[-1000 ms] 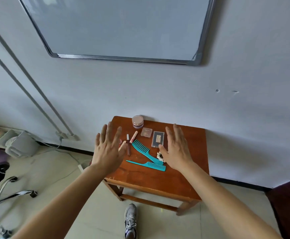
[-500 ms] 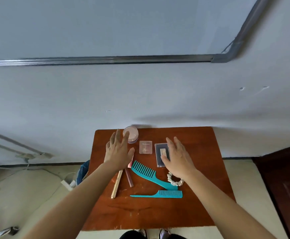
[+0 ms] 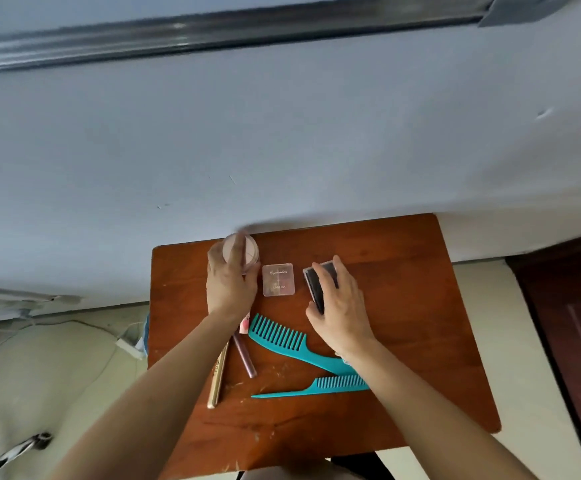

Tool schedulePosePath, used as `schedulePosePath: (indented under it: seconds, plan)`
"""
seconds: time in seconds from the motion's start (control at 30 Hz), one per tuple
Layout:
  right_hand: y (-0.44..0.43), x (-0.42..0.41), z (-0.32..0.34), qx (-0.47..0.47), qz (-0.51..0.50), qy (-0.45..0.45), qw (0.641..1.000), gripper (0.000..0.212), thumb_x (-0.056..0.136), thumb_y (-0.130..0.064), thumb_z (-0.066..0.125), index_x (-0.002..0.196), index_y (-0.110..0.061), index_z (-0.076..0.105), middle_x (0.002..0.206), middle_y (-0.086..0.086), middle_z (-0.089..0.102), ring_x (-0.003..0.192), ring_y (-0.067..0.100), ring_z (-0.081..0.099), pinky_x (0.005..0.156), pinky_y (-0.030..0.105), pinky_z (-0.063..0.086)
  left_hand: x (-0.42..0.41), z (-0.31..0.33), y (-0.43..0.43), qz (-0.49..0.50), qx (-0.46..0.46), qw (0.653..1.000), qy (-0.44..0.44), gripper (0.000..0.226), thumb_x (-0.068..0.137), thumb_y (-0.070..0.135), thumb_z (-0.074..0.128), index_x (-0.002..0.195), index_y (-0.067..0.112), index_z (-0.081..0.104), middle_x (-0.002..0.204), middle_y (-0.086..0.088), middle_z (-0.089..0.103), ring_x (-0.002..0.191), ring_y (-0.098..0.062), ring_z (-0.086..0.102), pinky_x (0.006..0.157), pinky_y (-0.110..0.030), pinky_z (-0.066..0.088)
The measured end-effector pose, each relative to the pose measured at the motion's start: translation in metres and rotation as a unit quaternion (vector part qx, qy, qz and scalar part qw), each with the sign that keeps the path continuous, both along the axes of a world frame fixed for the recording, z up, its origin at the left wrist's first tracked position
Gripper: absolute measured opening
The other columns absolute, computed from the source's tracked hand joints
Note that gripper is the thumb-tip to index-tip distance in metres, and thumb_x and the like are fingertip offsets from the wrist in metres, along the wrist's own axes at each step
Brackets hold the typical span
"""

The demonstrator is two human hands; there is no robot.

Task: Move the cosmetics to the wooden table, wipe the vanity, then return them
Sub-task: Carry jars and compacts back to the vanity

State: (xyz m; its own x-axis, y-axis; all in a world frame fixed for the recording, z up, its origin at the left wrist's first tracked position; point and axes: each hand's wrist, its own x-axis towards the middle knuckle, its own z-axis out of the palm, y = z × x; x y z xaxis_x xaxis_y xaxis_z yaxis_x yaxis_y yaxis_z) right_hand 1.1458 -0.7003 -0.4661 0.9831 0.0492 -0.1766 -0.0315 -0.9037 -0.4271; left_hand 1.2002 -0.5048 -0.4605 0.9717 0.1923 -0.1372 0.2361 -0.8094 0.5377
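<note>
While hovering flat and spread over the table [image 3: 403, 323] half a second back, now closing on two things at once. Curling the left hand [image 3: 230, 284] round the jar [image 3: 249, 249], with fingers wrapping over its lid; blurring there, so only judging the hold as firm. Clamping the right hand [image 3: 339, 310] on the case [image 3: 314, 282], pressing the thumb along its left edge and laying fingers over the top, seemingly tipping it up off the wood. Leaving the compact [image 3: 278, 279] lying flat and untouched between the two grips. Passing over, just behind the left wrist toward the body, a pink tube [image 3: 244, 322], a purple tube [image 3: 246, 356] and a pencil [image 3: 218, 379]. Reaching across the wide comb [image 3: 278, 336] behind the right grip and covering its handle end with the forearm; leaving the tail comb [image 3: 330, 383] further back again. Probably starting the return leg, judging by finding the cosmetics already on the wood: lifting jar and case first, then needing more trips for the rest. Not seeing the vanity anywhere, so not knowing whether wiped. Risking a slip with the jar, gripping it from above only.
</note>
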Motion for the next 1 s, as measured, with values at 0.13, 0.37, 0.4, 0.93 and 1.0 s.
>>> schedulePosePath:
  seconds: [0.13,0.37,0.4,0.93,1.0]
  plan:
    - [-0.026,0.012,0.028,0.032,0.008,-0.062,0.998,0.068,0.08,-0.03,0.078,0.139,-0.019,0.047,0.154,0.017,0.033,0.138,0.033,0.039,0.104,0.049,0.048,-0.01,0.035,-0.004,-0.028,0.004,0.998,-0.055,0.066,0.09,0.04,0.064,0.146,0.04,0.029,0.146,-0.006,0.036,0.122,-0.027,0.05,0.076,-0.033,0.054]
    - [-0.068,0.029,0.117,0.084,-0.042,-0.21,0.973,0.062,0.083,-0.034,0.071,0.139,-0.028,0.045,0.155,0.007,0.024,0.139,0.027,0.031,0.106,0.047,0.044,-0.009,0.138,-0.02,-0.134,0.007,0.971,-0.197,0.069,0.083,0.039,0.072,0.142,0.036,0.038,0.141,-0.002,0.038,0.116,-0.026,0.055,0.072,-0.032,0.055]
    - [-0.074,0.026,0.131,0.081,-0.057,-0.232,0.968,0.062,0.083,-0.035,0.07,0.139,-0.031,0.044,0.156,0.004,0.022,0.139,0.025,0.028,0.106,0.047,0.045,-0.008,0.152,-0.025,-0.15,0.006,0.965,-0.213,0.07,0.082,0.037,0.074,0.143,0.035,0.038,0.142,-0.003,0.038,0.117,-0.027,0.054,0.073,-0.034,0.056]
    - [-0.194,-0.276,0.234,-0.078,-0.42,-0.365,0.827,0.074,0.075,-0.024,0.076,0.141,-0.029,0.043,0.157,0.005,0.023,0.134,0.027,0.033,0.106,0.056,0.04,-0.129,0.246,-0.246,-0.499,-0.132,0.808,-0.286,0.07,0.083,0.034,0.073,0.143,0.034,0.037,0.141,-0.004,0.034,0.126,-0.029,0.045,0.084,-0.032,0.048]
    - [-0.208,-0.333,0.244,-0.095,-0.472,-0.367,0.796,0.073,0.074,-0.023,0.076,0.14,-0.029,0.045,0.158,0.005,0.023,0.136,0.029,0.033,0.109,0.054,0.036,-0.174,0.256,-0.279,-0.55,-0.147,0.771,-0.284,0.067,0.085,0.034,0.071,0.144,0.033,0.038,0.14,-0.008,0.034,0.124,-0.031,0.045,0.086,-0.035,0.049]
